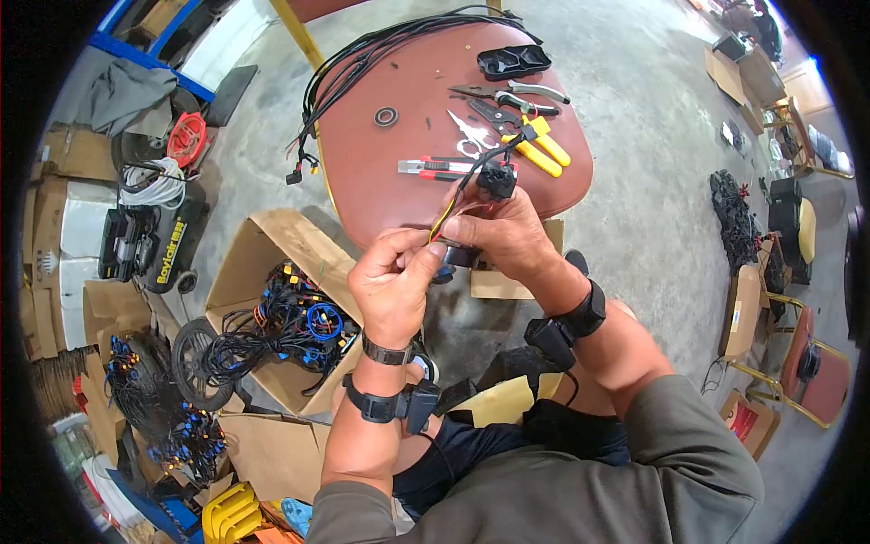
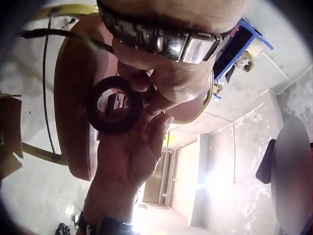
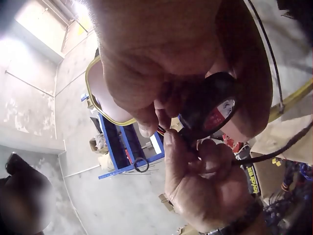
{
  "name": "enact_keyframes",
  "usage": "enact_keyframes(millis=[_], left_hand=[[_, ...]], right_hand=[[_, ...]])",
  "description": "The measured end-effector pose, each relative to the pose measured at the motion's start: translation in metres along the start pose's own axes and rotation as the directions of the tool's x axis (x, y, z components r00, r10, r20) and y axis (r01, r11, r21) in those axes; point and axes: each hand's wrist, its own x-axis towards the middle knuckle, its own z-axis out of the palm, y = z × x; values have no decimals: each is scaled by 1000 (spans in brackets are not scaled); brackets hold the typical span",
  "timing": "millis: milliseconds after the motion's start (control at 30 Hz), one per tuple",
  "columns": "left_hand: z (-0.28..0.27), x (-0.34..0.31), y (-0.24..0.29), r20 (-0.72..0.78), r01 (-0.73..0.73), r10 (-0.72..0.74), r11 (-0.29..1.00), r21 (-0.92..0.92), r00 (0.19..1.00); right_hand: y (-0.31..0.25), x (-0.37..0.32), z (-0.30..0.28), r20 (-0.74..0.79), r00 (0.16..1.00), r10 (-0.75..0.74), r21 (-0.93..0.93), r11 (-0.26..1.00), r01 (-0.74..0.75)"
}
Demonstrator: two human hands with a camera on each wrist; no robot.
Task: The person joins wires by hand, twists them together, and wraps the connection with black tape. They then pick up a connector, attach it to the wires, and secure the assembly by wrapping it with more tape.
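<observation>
Left hand point(image 1: 395, 283) and right hand point(image 1: 510, 234) pinch thin wires point(image 1: 441, 224), partly hiding what seems a tape roll point(image 2: 115, 128).

On the seat point(image 1: 362, 195): cables point(image 1: 343, 68) at eleven o'clock, bearing point(image 1: 378, 117) at nine, pliers point(image 1: 494, 93) at two, knife point(image 1: 419, 167) at six. At the view's eight o'clock, wires point(image 1: 304, 304) in a box point(image 1: 272, 381).

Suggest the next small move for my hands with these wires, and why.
I'd probably have the right hand wind a turn from what looks like a black tape roll around the thin coloured wires. The left hand pinches them, and the roll sits right by both hands' fingertips. I can't tell whether any tape is already on them.
</observation>
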Motion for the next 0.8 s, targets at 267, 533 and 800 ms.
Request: enact_keyframes(millis=[267,533,800], left_hand=[[1,0,-5,-25,-10,12,996,84,1000],[-3,2,4,-78,59,-62,998,-34,995],[-1,2,4,-3,44,-44,998,50,999]], right_hand=[[2,0,0,-26,1000,15,-27,1000,-16],[-1,1,4,78,995,58,4,998,-58],[4,0,0,-3,997,83,18,996,-83]])
